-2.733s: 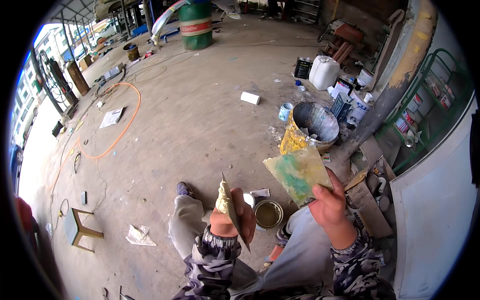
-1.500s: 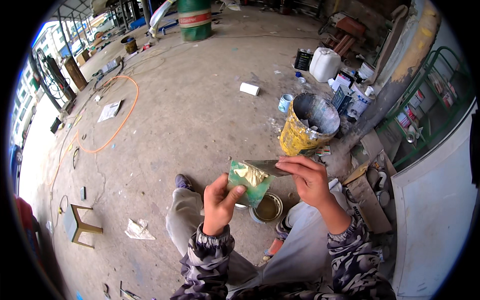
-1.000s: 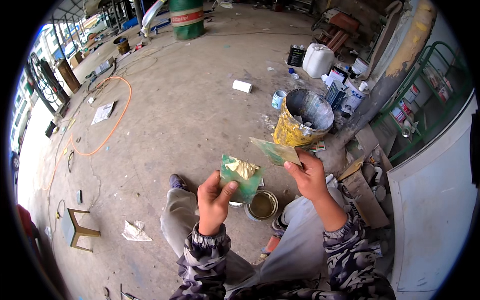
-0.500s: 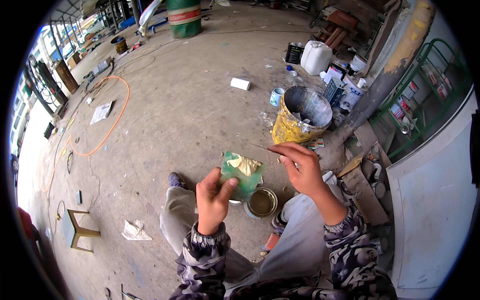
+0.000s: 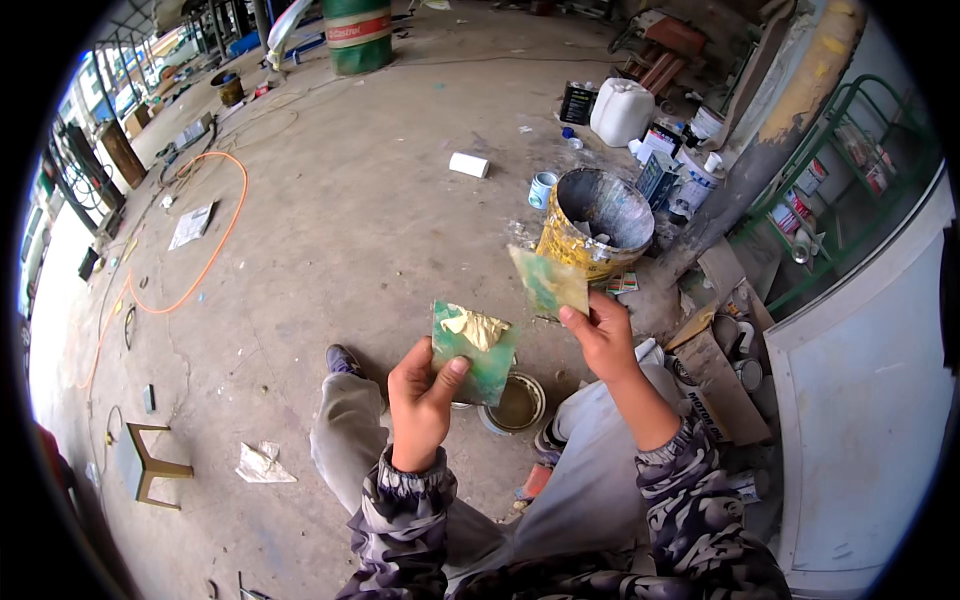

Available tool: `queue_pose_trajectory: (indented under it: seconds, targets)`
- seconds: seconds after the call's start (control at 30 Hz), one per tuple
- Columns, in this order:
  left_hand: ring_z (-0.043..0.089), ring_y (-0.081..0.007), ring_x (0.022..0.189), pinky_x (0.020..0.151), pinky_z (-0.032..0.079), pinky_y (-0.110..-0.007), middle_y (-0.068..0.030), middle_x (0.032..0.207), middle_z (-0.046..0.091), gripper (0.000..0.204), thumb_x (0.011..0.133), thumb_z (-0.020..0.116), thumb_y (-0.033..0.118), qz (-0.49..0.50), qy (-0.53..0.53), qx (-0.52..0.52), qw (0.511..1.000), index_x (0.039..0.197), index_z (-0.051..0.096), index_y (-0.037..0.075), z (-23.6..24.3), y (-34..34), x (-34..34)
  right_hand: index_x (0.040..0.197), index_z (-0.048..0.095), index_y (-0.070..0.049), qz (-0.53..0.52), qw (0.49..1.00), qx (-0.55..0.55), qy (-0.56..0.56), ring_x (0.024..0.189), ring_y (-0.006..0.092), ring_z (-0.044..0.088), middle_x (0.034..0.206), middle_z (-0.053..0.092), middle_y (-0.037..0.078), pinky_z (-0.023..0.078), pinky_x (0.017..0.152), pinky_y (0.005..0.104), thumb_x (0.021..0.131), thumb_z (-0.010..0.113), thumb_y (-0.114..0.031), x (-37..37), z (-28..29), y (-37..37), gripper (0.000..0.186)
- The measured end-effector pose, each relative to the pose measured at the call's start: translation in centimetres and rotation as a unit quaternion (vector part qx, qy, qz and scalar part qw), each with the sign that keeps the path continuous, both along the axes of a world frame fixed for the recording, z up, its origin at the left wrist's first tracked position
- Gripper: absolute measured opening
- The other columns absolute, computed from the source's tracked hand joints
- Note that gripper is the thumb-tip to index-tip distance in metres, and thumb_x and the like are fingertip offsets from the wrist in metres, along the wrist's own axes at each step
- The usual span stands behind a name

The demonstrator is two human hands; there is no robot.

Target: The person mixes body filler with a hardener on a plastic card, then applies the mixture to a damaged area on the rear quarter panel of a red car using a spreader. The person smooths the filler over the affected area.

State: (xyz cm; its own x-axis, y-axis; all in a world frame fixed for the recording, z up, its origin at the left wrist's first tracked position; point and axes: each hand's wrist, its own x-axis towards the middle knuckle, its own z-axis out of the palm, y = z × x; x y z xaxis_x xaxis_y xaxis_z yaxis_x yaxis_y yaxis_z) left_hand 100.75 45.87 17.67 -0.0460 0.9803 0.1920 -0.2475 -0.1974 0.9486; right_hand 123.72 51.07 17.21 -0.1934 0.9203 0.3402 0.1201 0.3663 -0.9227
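The left hand [image 5: 422, 396] gripped a green card [image 5: 474, 348] topped with yellowish putty [image 5: 476, 325], just above the open tin [image 5: 514, 404] on the floor. The right hand [image 5: 601, 335] pinched a smeared scraper card [image 5: 547, 281] beside it, apart.

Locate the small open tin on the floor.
In the head view, the tin sits on the concrete between the person's legs, just below the green card held in the left hand.
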Motion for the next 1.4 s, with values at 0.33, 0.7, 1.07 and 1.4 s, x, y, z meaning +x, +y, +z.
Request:
queue_pose_trajectory:
  seconds: [0.33, 0.7, 1.07, 1.4]
  targets:
    - [0.044, -0.0018, 0.069, 0.06, 0.036, -0.019, 0.004, 0.077, 0.055, 0.012, 0.09, 0.062, 0.009, -0.083, -0.031, -0.049, 0.995, 0.092, 0.058, -0.002, -1.9, 0.5, 0.0, 0.114, 0.06, 0.004, 0.097, 0.992, 0.076, -0.022, 0.107, 0.0189, 0.057, 0.113, 0.063, 0.013, 0.043, 0.091, 0.0323, 0.092, 0.051, -0.004, -1.2, 2.6, -3.2, 0.026]
    - [0.061, -0.0109, 0.087, 0.08, 0.047, -0.025, -0.0067, 0.1, 0.066, 0.027, 0.091, 0.058, 0.011, -0.269, -0.182, -0.156, 0.933, 0.113, 0.058, -0.005, -3.7, -1.9, 3.5, 0.131, 0.044, 0.005, 0.128, 0.889, -0.284, 0.336, 0.059, 0.0099, 0.047, 0.073, 0.048, 0.0, 0.042, 0.058, 0.0267, 0.096, 0.045, -0.024, 1.5, -1.7, 0.2, 0.045]
    - [0.063, -0.0124, 0.086, 0.079, 0.05, -0.025, -0.0095, 0.104, 0.066, 0.031, 0.092, 0.056, 0.011, -0.163, -0.292, -0.134, 0.933, 0.119, 0.053, -0.005, -2.7, 1.4, 2.2, 0.13, 0.047, 0.007, 0.211, 0.855, -0.38, 0.284, 0.064, 0.0062, 0.045, 0.08, 0.053, -0.002, 0.036, 0.057, 0.0211, 0.094, 0.052, -0.024, 4.2, -4.8, -1.9, 0.048]
    - [0.064, -0.0139, 0.088, 0.08, 0.05, -0.027, -0.0107, 0.104, 0.066, 0.031, 0.092, 0.055, 0.009, -0.158, -0.263, -0.122, 0.944, 0.119, 0.053, -0.005, -6.0, 1.9, 0.5, 0.127, 0.05, 0.005, 0.176, 0.832, -0.462, 0.251, 0.061, 0.006, 0.041, 0.075, 0.048, -0.003, 0.034, 0.056, 0.0223, 0.095, 0.048, -0.023, 2.9, -5.9, -0.5, 0.042]
